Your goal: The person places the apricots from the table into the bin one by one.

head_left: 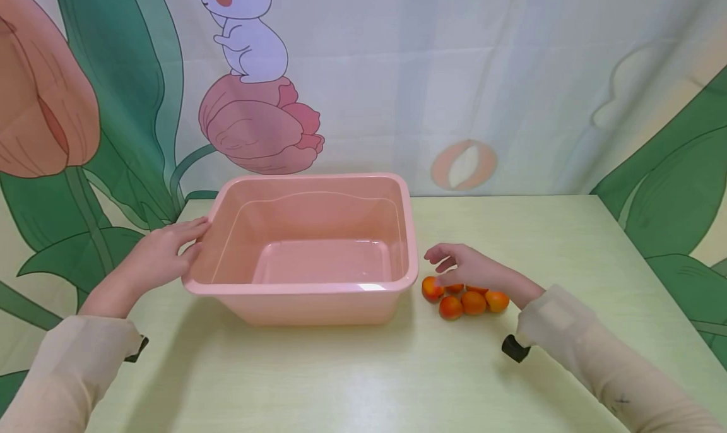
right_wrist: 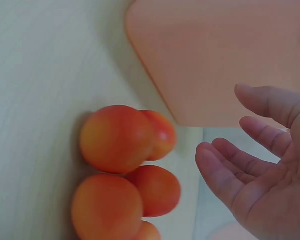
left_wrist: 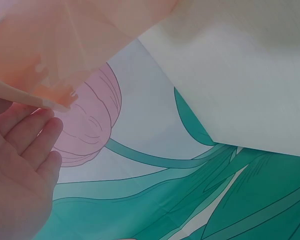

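A pink plastic basin [head_left: 301, 288] stands on the table, its inside bare. My left hand [head_left: 165, 250] touches the basin's left rim, its fingers nearly straight; in the left wrist view the fingers [left_wrist: 45, 132] lie right at the lip's underside. Right of the basin is a cluster of several smooth, round orange-red fruits [head_left: 474, 302]. Over that cluster hovers my right hand [head_left: 468, 266], fingers loosely bent and spread. Nothing is between its thumb and fingers in the right wrist view, where the nearest fruits [right_wrist: 115, 140] sit left of the hand.
The pale table [head_left: 363, 382] ends at a back edge close behind the basin. A printed curtain [head_left: 363, 73] with tulips, leaves and a white animal hangs behind and along the sides. Each sleeve carries a dark wrist device [head_left: 515, 348].
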{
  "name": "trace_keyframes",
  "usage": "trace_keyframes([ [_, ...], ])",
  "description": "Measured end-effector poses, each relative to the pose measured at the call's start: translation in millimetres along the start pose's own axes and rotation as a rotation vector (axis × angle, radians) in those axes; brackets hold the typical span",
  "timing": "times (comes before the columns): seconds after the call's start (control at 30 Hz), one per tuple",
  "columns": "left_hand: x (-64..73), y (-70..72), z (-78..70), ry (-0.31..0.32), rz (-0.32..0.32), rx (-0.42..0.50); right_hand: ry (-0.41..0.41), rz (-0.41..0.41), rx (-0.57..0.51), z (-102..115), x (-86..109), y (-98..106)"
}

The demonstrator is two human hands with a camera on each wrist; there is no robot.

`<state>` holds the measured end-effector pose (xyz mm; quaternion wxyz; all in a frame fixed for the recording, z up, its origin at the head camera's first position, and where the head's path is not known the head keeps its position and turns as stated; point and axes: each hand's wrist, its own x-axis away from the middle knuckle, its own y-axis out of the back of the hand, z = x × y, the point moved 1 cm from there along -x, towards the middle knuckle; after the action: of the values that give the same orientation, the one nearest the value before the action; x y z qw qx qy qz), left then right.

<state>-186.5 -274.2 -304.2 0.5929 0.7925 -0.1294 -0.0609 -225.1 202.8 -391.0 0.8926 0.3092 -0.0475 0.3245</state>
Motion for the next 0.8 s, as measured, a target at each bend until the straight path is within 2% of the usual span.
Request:
trace_keyframes([
  [0.23,-0.2,-0.1,-0.2,0.000,-0.003,-0.005,-0.038,-0.011,0.030,-12,-3.1,-11],
  [0.47,0.6,-0.2,-0.5,-0.006,-0.005,-0.008,-0.076,-0.036,0.045,-12,-2.9,-21],
  [0.8,0.7,0.3,-0.4,-0.008,-0.004,-0.005,0.004,-0.085,0.161,-13,-5.1,-33],
])
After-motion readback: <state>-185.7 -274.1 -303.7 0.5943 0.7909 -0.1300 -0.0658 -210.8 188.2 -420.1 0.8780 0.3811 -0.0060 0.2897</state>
